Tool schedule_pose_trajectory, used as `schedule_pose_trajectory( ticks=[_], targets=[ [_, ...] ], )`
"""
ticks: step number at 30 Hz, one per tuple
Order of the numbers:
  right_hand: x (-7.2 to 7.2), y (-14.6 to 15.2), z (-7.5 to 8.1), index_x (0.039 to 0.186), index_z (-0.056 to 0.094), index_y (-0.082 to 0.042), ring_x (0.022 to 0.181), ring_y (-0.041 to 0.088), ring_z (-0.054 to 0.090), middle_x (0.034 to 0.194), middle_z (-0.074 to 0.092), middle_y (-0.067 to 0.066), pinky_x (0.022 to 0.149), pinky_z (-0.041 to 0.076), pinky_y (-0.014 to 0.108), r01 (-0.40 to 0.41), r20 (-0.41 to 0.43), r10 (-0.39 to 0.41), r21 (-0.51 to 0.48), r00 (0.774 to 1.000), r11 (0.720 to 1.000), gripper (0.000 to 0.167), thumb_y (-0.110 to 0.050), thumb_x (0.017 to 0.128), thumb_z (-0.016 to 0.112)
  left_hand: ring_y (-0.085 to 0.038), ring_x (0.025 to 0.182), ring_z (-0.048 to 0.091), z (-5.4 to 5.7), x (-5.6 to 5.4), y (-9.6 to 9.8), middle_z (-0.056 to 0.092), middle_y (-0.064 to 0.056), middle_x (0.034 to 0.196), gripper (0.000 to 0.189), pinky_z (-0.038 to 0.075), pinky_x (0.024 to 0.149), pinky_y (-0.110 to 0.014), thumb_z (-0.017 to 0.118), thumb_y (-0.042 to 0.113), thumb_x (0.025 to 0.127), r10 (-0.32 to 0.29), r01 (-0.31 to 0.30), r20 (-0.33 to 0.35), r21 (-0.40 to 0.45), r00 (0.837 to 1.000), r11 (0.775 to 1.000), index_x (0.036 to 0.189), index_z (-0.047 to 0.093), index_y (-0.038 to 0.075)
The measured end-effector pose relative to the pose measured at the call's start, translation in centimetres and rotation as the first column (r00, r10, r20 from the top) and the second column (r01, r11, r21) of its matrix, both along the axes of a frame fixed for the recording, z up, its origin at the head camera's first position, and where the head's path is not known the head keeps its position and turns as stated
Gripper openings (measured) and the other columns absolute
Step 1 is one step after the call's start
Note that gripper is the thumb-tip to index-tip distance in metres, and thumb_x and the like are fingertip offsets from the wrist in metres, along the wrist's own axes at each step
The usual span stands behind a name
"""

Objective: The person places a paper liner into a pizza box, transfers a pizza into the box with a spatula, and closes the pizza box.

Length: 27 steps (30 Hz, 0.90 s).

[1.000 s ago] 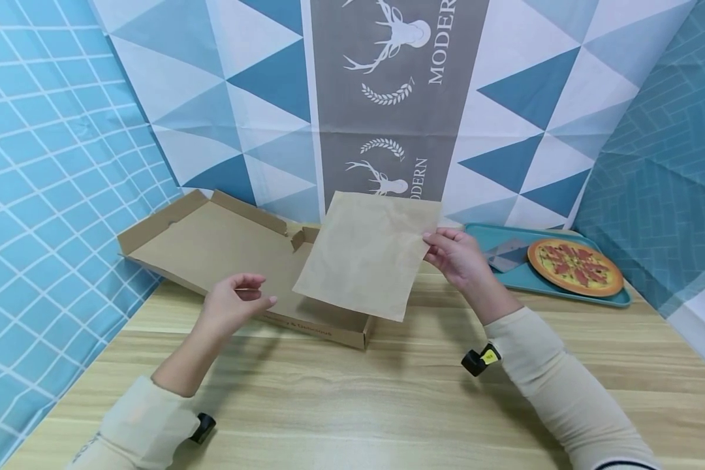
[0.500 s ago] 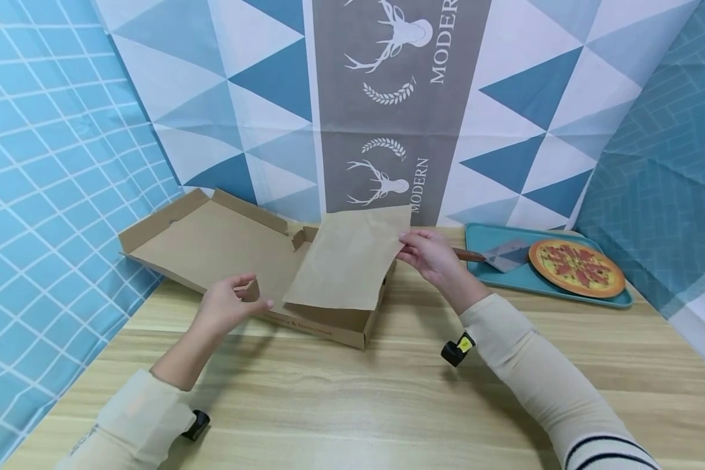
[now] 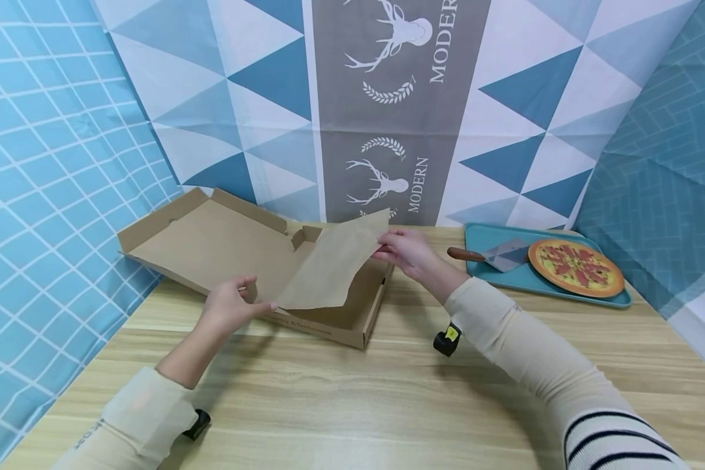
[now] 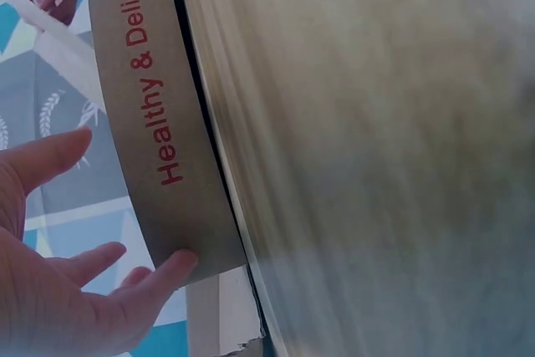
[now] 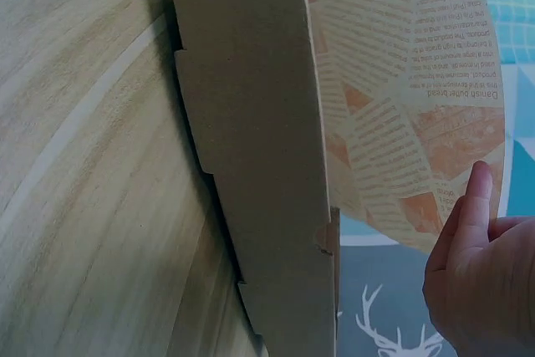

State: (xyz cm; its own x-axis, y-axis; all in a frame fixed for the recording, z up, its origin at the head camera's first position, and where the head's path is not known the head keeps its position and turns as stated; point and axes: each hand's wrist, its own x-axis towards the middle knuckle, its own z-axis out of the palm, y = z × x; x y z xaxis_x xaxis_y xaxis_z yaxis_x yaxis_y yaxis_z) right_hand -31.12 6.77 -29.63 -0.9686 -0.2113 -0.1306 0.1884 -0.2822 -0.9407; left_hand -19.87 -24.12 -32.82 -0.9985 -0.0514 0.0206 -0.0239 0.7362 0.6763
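Note:
A sheet of brown paper point(image 3: 336, 264) slants over the pizza box point(image 3: 367, 313), its right edge pinched by my right hand point(image 3: 414, 253). Seen from the right wrist, the face of the paper point(image 5: 393, 64) turned to that camera carries printed text and orange patches. My left hand point(image 3: 228, 307) is at the box's front side with fingers spread, its thumb tip close to the paper's near left corner in the head view. From the left wrist, a fingertip overlaps the box's front wall point(image 4: 155, 123), lettered "Healthy & Delicious" in red. The cardboard lid point(image 3: 211, 238) lies folded back to the left.
At the back right a teal tray point(image 3: 508, 279) holds a pizza point(image 3: 576, 267) and a pizza server point(image 3: 508, 254) whose wooden handle sticks out leftward. Patterned cloth point(image 3: 258, 117) hangs behind the wooden table point(image 3: 341, 405).
My right hand has moved left and slightly down, bringing the paper lower over the box and tilting it more steeply. The left hand has stayed nearly in place.

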Motion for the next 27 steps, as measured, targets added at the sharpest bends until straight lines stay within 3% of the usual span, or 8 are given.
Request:
schedule_pose_trajectory(
  ticks=[4, 9, 13, 18, 20, 27],
  targets=[
    [0.0, -0.6, -0.1, 0.083, 0.05, 0.004, 0.068, 0.017, 0.059, 0.083, 0.05, 0.013, 0.065, 0.057, 0.025, -0.023, -0.005, 0.023, 0.024, 1.0, 0.999, 0.014, 0.013, 0.093, 0.047, -0.05, 0.121, 0.049, 0.1, 0.0, 0.0, 0.049, -0.036, 0.133, 0.077, 0.047, 0.092, -0.056, 0.078, 0.03, 0.083, -0.008, 0.004, -0.035, -0.101, 0.999, 0.995, 0.14, 0.044, -0.009],
    [0.0, -0.9, -0.5, 0.085, 0.046, 0.004, 0.063, 0.015, 0.059, 0.085, 0.048, 0.013, 0.063, 0.057, 0.024, -0.043, -0.006, 0.043, 0.044, 0.999, 0.998, 0.013, 0.013, 0.094, 0.047, -0.05, 0.116, 0.052, 0.0, -0.2, -0.2, 0.048, -0.037, 0.132, 0.078, 0.051, 0.082, -0.05, 0.079, 0.03, 0.082, -0.02, 0.013, -0.043, -0.146, 0.999, 0.989, 0.139, 0.045, -0.011],
    [-0.1, -1.2, -1.0, 0.098, 0.044, 0.008, 0.062, 0.013, 0.059, 0.093, 0.045, 0.014, 0.063, 0.056, 0.021, -0.032, 0.0, 0.033, 0.073, 0.999, 0.997, 0.009, 0.014, 0.094, 0.048, -0.047, 0.113, 0.054, -0.1, -0.4, -0.4, 0.047, -0.036, 0.134, 0.08, 0.05, 0.084, -0.05, 0.08, 0.03, 0.081, -0.021, 0.018, -0.021, -0.13, 1.0, 0.991, 0.14, 0.043, -0.011],
    [-0.3, -1.5, -1.3, 0.132, 0.033, 0.017, 0.062, 0.011, 0.059, 0.1, 0.044, 0.017, 0.062, 0.055, 0.018, -0.037, 0.008, 0.037, 0.095, 0.999, 0.995, 0.04, 0.013, 0.094, 0.046, -0.05, 0.124, 0.045, -0.3, -0.4, -0.6, 0.043, -0.035, 0.138, 0.084, 0.044, 0.095, -0.057, 0.079, 0.03, 0.082, -0.027, 0.029, 0.022, -0.096, 0.999, 0.995, 0.143, 0.038, -0.011],
    [-0.5, -1.7, -1.3, 0.137, 0.03, 0.019, 0.062, 0.011, 0.06, 0.1, 0.045, 0.017, 0.061, 0.055, 0.017, -0.044, 0.003, 0.044, 0.107, 0.999, 0.993, 0.046, 0.013, 0.094, 0.046, -0.051, 0.123, 0.045, -0.4, -0.5, -0.6, 0.045, -0.035, 0.136, 0.085, 0.045, 0.095, -0.057, 0.079, 0.03, 0.082, -0.027, 0.03, 0.023, -0.091, 0.999, 0.995, 0.143, 0.038, -0.011],
    [-1.1, -2.1, -2.3, 0.114, 0.049, 0.019, 0.054, 0.011, 0.06, 0.084, 0.055, 0.014, 0.054, 0.053, 0.016, -0.059, -0.007, 0.061, 0.186, 0.998, 0.981, 0.022, 0.013, 0.092, 0.048, -0.049, 0.119, 0.05, -0.5, -0.4, -0.6, 0.051, -0.035, 0.132, 0.083, 0.048, 0.091, -0.055, 0.079, 0.029, 0.082, -0.027, 0.029, 0.022, -0.101, 0.999, 0.994, 0.141, 0.039, -0.014]
  ],
)
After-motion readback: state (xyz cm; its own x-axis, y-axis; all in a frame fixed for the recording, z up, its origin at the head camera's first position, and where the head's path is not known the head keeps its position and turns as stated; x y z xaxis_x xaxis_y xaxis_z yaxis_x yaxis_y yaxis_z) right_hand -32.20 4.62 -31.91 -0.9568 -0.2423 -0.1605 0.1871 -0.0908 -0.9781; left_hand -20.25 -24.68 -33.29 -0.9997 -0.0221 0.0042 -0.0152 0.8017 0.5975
